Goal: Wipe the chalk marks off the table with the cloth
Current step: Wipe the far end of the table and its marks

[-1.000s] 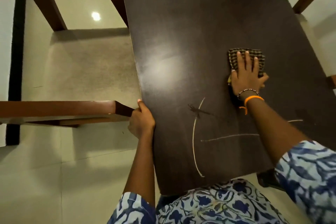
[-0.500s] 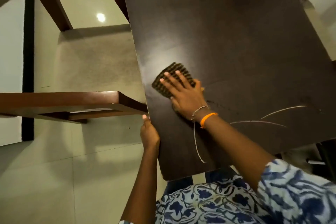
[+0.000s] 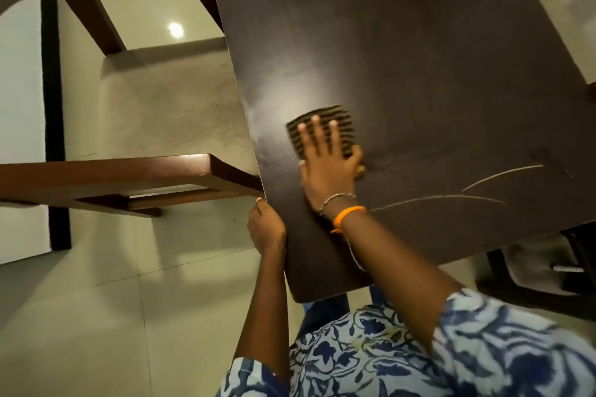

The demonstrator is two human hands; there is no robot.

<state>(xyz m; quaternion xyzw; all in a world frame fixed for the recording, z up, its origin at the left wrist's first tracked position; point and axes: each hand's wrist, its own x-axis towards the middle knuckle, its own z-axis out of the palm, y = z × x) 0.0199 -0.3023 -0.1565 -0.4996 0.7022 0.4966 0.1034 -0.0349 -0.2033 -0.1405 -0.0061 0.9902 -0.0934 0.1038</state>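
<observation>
A dark brown table fills the upper right. My right hand lies flat, fingers spread, pressing a dark checked cloth onto the table near its left edge. Thin white chalk marks curve across the table to the right of my wrist, and another chalk line runs partly hidden beside my forearm. My left hand grips the table's left edge just below the cloth.
A brown wooden chair stands left of the table, its rail touching the table edge. Another wooden frame is at the top left. A dark object sits under the near right corner. Pale floor tiles lie around.
My right hand swept the cloth from the table's right side to its left edge, then shifted slightly right. A chalk smudge near the middle is gone. My left hand stayed on the edge.
</observation>
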